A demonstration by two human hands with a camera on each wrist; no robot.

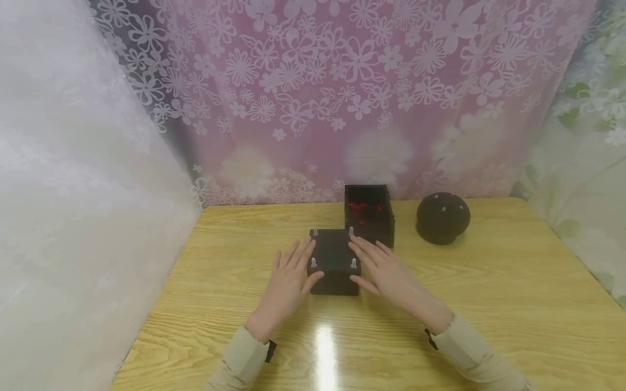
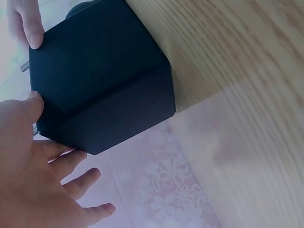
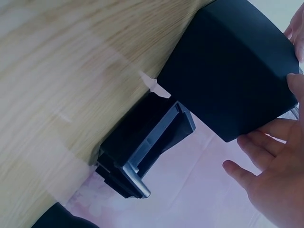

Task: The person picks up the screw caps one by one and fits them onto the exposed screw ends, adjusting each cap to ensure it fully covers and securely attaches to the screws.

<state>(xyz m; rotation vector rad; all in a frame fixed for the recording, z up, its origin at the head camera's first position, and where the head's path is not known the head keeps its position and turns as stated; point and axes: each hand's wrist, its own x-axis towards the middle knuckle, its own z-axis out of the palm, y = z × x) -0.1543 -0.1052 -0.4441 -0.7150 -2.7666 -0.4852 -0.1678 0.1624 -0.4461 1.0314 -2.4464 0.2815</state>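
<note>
A black box sits on the table with several small pale metal fittings standing at the corners of its top. My left hand lies along its left side, thumb near the front edge and fingers stretched forward. On the opposite side, my right hand reaches its straight fingers to the top right edge. The left wrist view shows the left thumb against the top edge of the box, with the other fingers spread beside it. In the right wrist view, the right fingertips touch the box's side.
Behind the box stands an open black container with small red marks inside. A round black object with small pale fittings on top is at the back right. The wooden table meets a pink flowered curtain.
</note>
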